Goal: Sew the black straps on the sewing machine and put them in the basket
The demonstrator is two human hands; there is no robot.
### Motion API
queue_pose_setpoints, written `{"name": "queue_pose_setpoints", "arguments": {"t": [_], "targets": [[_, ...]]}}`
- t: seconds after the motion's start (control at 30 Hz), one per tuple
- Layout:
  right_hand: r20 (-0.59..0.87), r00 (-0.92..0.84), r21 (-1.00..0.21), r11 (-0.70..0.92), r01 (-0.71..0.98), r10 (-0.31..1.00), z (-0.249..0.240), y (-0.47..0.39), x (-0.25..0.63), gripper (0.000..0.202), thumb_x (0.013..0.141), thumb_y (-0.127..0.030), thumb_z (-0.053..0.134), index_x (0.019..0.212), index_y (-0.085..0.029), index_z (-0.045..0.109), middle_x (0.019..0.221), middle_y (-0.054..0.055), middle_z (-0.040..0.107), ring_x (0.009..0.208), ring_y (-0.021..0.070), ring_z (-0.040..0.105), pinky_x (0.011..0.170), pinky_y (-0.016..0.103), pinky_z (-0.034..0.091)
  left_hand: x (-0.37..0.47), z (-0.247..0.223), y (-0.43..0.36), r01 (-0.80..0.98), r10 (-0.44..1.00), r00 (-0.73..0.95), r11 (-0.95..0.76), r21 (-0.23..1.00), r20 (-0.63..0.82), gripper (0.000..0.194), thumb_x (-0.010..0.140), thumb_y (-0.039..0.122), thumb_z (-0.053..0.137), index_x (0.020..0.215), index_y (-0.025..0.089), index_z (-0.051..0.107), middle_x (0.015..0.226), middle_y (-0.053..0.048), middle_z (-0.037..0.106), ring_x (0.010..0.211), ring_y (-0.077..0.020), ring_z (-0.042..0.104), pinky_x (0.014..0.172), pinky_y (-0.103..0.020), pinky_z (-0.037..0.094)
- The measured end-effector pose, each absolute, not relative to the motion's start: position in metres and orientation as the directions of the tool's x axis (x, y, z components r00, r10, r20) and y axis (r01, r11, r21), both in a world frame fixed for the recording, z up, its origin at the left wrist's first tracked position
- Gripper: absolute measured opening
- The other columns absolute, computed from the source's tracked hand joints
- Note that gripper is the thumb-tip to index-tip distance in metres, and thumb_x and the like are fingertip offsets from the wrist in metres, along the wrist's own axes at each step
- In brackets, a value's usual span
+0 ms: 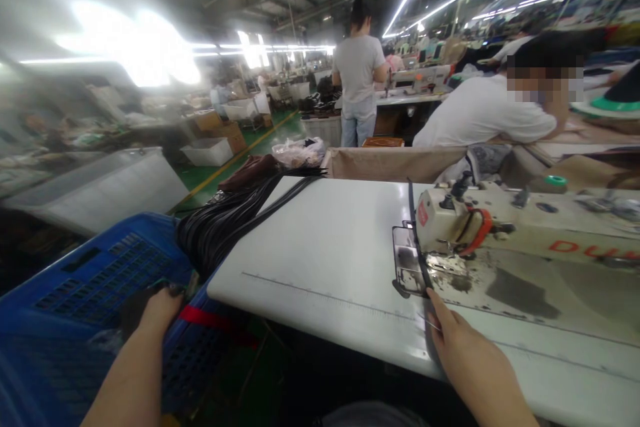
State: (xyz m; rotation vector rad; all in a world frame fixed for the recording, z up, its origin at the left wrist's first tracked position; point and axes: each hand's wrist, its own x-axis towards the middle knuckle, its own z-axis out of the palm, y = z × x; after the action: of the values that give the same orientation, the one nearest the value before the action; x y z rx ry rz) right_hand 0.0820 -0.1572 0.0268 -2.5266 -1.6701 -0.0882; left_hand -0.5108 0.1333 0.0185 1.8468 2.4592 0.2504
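My right hand [457,340] is at the front of the sewing machine [525,220], its fingers closed on a narrow black strip [413,203]. The strip runs from the table's far edge past the needle area toward me. A thin, shiny sliver [429,323] shows by these fingers, too small to name. Over at the left, my left hand [163,307] reaches into a blue plastic basket [150,223], its fingers curled. Dark material [133,310] lies against that hand; what the fingers hold is hidden. A bundle of long black strips [213,223] hangs over the table's left end.
The white sewing table [320,240] carries a printed ruler line. A red strap [215,317] crosses the basket's edge. Behind the table stands a fabric-lined bin [390,163]. One person [359,67] stands beyond it; another person [480,110] leans forward at right.
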Motion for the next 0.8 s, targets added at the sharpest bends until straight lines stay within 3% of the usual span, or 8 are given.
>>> {"name": "queue_pose_setpoints", "arguments": {"t": [0.13,0.23,0.33,0.47,0.53,0.6,0.7,0.8], "targets": [[0.074,0.397,-0.066,-0.392,0.917,0.915,0.028,-0.158,0.081,0.049,0.103,-0.024,0.041,0.15,-0.016,0.054,0.108,0.012,0.079,0.076,0.0253,0.078,0.062,0.034,0.061,-0.464,0.028,0.142,0.97,0.954,-0.185,0.139,0.2,0.236,0.043,0.087,0.029,0.047,0.119,0.006,0.064,0.13,-0.025,0.063,0.134,-0.0372,0.053,0.111,-0.046,0.046],[0.057,0.412,-0.055,-0.409,0.911,0.91,0.032,-0.158,0.078,0.049,0.103,-0.023,0.042,0.15,-0.017,0.053,0.109,0.012,0.079,0.078,0.0244,0.078,0.063,0.032,0.059,-0.392,0.037,0.14,0.947,0.902,0.016,-0.152,0.283,0.431,0.035,0.088,0.025,0.044,0.114,0.012,0.064,0.123,-0.019,0.065,0.129,-0.0338,0.055,0.116,-0.046,0.042],[0.052,0.425,-0.068,-0.421,0.904,0.904,0.038,-0.16,0.074,0.048,0.102,-0.022,0.044,0.149,-0.018,0.053,0.108,0.012,0.078,0.08,0.0235,0.077,0.065,0.03,0.056,-0.3,0.039,0.122,0.774,0.832,0.31,-0.502,0.386,0.46,0.032,0.089,0.028,0.046,0.11,0.015,0.066,0.121,-0.017,0.065,0.126,-0.0326,0.058,0.118,-0.047,0.042],[0.016,0.442,-0.102,-0.439,0.893,0.897,0.044,-0.161,0.071,0.048,0.103,-0.022,0.046,0.151,-0.018,0.051,0.104,0.013,0.077,0.082,0.0245,0.076,0.067,0.031,0.055,-0.177,0.029,0.072,0.428,0.684,0.596,-0.714,0.554,0.422,0.029,0.096,0.029,0.05,0.115,0.023,0.07,0.13,-0.009,0.067,0.126,-0.0261,0.061,0.117,-0.043,0.046],[-0.006,0.45,-0.109,-0.448,0.887,0.893,0.047,-0.162,0.07,0.051,0.102,-0.021,0.047,0.153,-0.018,0.049,0.106,0.013,0.076,0.085,0.0253,0.076,0.07,0.032,0.055,-0.125,0.023,0.043,0.291,0.527,0.744,-0.809,0.511,0.411,0.033,0.1,0.023,0.044,0.122,0.022,0.069,0.134,-0.008,0.067,0.134,-0.0239,0.057,0.121,-0.047,0.042],[-0.026,0.449,-0.121,-0.449,0.885,0.893,0.049,-0.163,0.069,0.054,0.101,-0.019,0.048,0.155,-0.017,0.047,0.108,0.013,0.076,0.088,0.0256,0.076,0.072,0.032,0.055,-0.082,0.018,0.017,0.231,0.396,0.847,-0.876,0.424,0.355,0.036,0.1,0.022,0.05,0.134,0.02,0.063,0.141,-0.009,0.064,0.142,-0.0264,0.05,0.123,-0.051,0.039],[-0.029,0.432,-0.18,-0.43,0.885,0.901,0.051,-0.167,0.07,0.052,0.101,-0.02,0.049,0.153,-0.017,0.049,0.112,0.014,0.076,0.092,0.0249,0.076,0.074,0.031,0.055,-0.041,0.013,-0.01,0.268,0.363,0.884,-0.91,0.318,0.294,0.046,0.1,0.022,0.053,0.145,0.014,0.054,0.154,-0.013,0.053,0.15,-0.0312,0.04,0.123,-0.055,0.038],[0.054,0.412,-0.271,-0.384,0.883,0.91,0.055,-0.177,0.077,0.037,0.103,-0.027,0.05,0.136,-0.02,0.065,0.105,0.01,0.078,0.089,0.023,0.075,0.074,0.031,0.054,-0.027,0.009,-0.022,0.263,0.339,0.887,-0.929,0.259,0.315,0.046,0.101,0.012,0.041,0.145,0.014,0.053,0.153,-0.012,0.055,0.15,-0.0264,0.041,0.125,-0.053,0.035]]}}
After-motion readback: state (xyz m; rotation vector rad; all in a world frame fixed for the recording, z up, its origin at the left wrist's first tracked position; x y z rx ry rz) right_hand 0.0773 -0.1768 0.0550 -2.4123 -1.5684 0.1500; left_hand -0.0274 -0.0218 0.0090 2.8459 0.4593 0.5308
